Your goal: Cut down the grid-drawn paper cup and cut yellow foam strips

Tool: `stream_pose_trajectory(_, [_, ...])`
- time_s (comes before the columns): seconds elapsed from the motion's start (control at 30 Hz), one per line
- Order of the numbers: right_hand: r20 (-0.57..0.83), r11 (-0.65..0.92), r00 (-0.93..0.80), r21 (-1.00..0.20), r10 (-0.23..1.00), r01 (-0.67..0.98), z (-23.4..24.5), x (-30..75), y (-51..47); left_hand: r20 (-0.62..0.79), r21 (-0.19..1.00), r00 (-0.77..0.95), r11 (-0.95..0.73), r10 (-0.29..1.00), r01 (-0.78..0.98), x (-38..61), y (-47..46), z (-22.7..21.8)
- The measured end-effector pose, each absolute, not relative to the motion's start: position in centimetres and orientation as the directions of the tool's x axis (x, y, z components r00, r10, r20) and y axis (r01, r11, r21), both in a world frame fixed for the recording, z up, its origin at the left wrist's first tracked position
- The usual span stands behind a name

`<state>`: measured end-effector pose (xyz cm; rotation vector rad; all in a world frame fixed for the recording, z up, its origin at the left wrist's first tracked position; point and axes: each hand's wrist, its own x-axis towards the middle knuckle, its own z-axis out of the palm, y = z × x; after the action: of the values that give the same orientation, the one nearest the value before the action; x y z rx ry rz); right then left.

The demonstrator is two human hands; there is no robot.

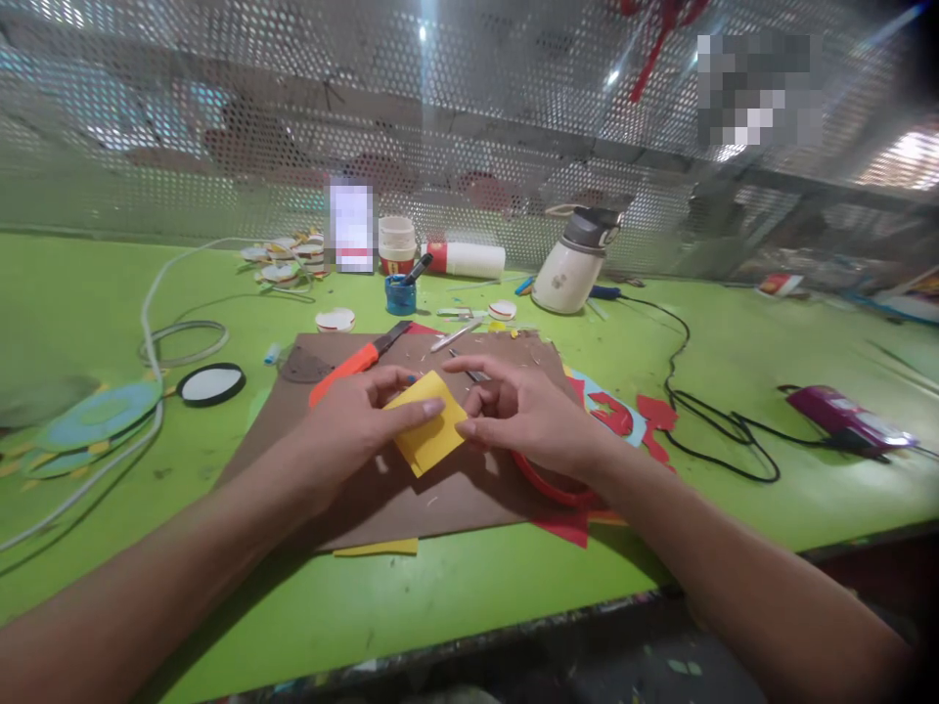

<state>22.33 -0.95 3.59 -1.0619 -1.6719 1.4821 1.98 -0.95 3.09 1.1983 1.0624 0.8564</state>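
My left hand is closed on a folded piece of yellow paper, thumb on top and fingers behind. The paper is held above a brown cardboard sheet. At the paper's right corner is my right hand, its index finger stretched out and its other fingers curled. Its thumb tip lies at the paper's edge; whether it presses on it is unclear. Under the right hand shows a red loop handle, partly hidden, perhaps of scissors. An orange utility knife lies on the cardboard beside my left hand.
A silver pen-like tool lies at the cardboard's far edge. Red paper scraps lie to the right. Behind stand a blue jar, paper cups, a lit phone and a white bottle. A black cable runs right.
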Motion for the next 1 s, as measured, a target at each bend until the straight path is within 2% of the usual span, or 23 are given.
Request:
stream_pose_trajectory(0.13, [-0.091,0.018,-0.514,-0.979,0.853,0.203,3.63,22.59,-0.74,-0.211,0.972,0.367,0.156,0.906,0.174,1.71,-0.78,2.57])
stream_pose_trajectory(0.33, [-0.089,0.061,-0.552,-0.967,0.829,0.247,3.73,22.96,-0.36,-0.227,0.972,0.364,0.186,0.903,0.146,1.94,-0.9,2.67])
stream_pose_trajectory(0.53, [-0.08,0.076,-0.569,-0.966,0.819,0.246,3.48,23.13,-0.15,-0.21,0.965,0.354,0.136,0.911,0.223,1.9,-0.9,2.87])
stream_pose_trajectory(0.87, [-0.074,0.052,-0.598,-0.98,0.798,0.191,3.52,23.13,-0.02,-0.377,0.925,0.415,0.359,0.828,0.123,2.07,-1.08,2.92])
stream_pose_trajectory(1.0, [-0.084,0.034,-0.595,-0.982,0.799,0.184,3.75,23.21,-0.02,-0.409,0.91,0.432,0.393,0.804,0.132,2.11,-1.24,3.05])
